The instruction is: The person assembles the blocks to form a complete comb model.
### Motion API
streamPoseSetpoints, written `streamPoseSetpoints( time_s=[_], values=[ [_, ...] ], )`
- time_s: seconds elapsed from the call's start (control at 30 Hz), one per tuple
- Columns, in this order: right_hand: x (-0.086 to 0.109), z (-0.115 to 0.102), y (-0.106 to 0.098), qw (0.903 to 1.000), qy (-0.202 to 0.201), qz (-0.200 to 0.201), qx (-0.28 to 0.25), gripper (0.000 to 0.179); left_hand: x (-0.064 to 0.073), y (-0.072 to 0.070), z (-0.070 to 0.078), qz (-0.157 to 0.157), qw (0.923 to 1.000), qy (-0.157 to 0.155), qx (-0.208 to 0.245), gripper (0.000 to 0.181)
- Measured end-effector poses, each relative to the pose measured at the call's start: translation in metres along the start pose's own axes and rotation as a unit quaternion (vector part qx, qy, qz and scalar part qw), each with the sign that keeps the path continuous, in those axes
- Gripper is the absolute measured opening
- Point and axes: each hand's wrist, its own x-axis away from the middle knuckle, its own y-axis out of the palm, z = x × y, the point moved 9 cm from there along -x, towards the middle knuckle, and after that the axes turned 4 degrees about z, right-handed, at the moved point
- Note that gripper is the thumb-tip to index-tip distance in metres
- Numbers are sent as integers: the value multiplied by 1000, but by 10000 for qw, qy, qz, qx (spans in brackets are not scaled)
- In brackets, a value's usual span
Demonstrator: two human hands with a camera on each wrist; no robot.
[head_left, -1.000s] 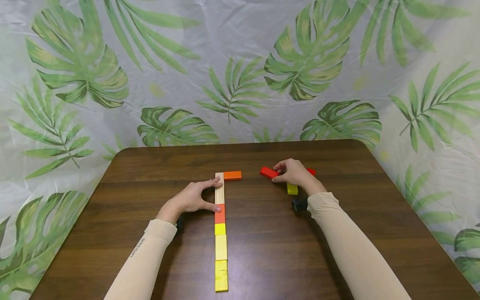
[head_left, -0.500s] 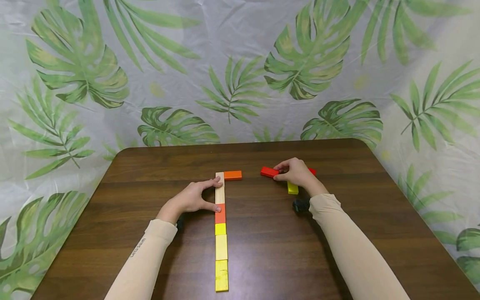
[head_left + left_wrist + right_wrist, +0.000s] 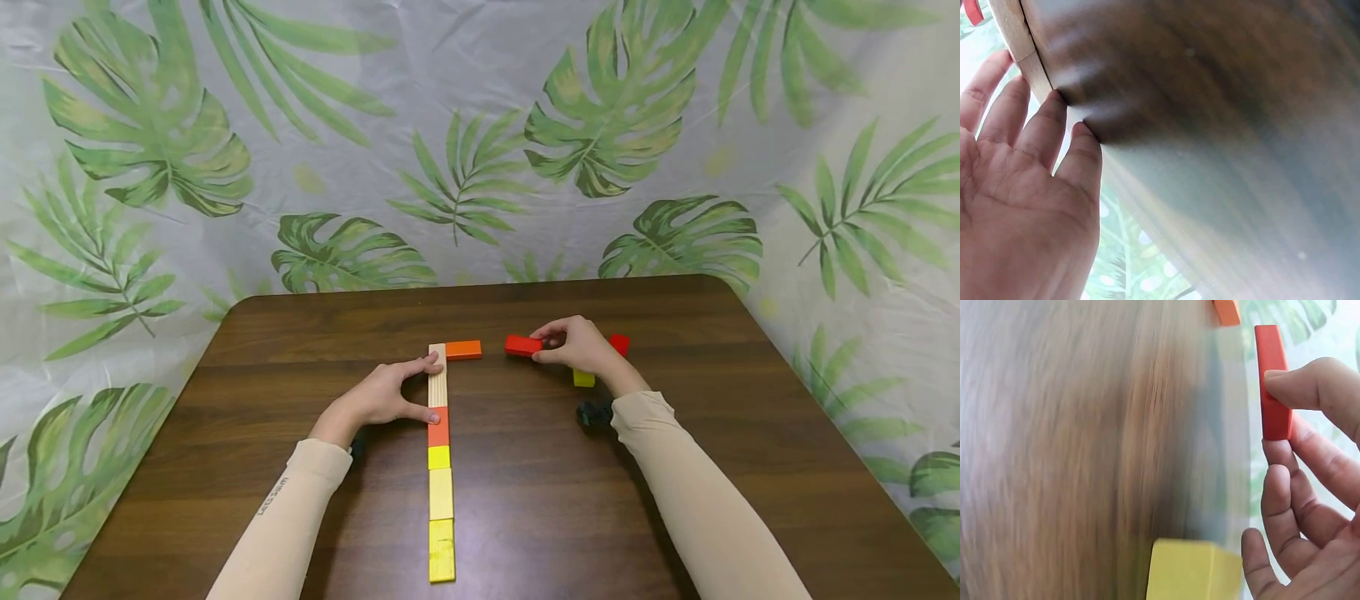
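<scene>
A column of flat wooden blocks runs down the table in the head view: a plain wood block (image 3: 438, 385) at the far end, then an orange-red block (image 3: 438, 427), a small yellow block (image 3: 438, 457), a pale yellow block (image 3: 441, 493) and a bright yellow block (image 3: 442, 550). My left hand (image 3: 375, 395) rests along the far part, fingers on the plain wood and thumb on the orange-red block. Beside the column's far end lies an orange block (image 3: 463, 350). My right hand (image 3: 581, 344) pinches a red block (image 3: 1274, 381) between thumb and fingers, right of the orange block.
A yellow block (image 3: 583, 377) and another red block (image 3: 620, 343) lie near my right hand, partly covered by it. A leaf-print curtain (image 3: 480, 167) hangs behind the far edge of the brown table (image 3: 517, 500).
My right hand has moved slightly left with the red block, bringing it closer to the orange block. My left hand stays in place on the column.
</scene>
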Motion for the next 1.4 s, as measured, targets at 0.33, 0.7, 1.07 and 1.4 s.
streamPoseSetpoints(
  time_s=[0.33, 0.7, 1.07, 1.4],
  values=[
    [4, -19, 21, 9992, -254, -243, -191, 32, 3, 1, -3, -4, 10000, -48, -70, 89],
    [2, -39, 40, 9975, -499, -450, -225, 30, 1, -1, -1, -13, 10000, -71, -69, 90],
    [-1, -51, 60, 9960, -610, -648, -60, 30, -1, 0, -3, -41, 9999, -124, -46, 89],
    [-6, -57, 72, 9960, -601, -655, 49, 29, -1, 0, -2, -29, 9999, -108, -31, 89]
  ],
)
